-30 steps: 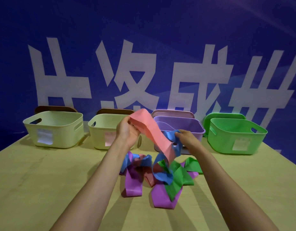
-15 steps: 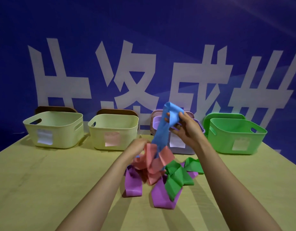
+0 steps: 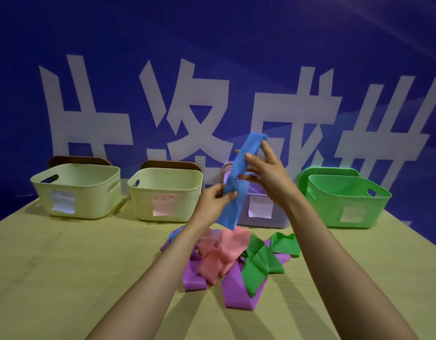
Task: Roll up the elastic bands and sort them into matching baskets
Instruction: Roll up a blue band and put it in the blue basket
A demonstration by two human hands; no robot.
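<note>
Left hand [image 3: 213,200] and right hand [image 3: 269,173] hold blue band [image 3: 232,209] steep, top rightward.

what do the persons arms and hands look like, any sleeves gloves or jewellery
The left forearm and right forearm are bare along all that shows, with no sleeves in view. The left hand and right hand wear no gloves, and no watch, bracelet or ring is visible on either.
</note>
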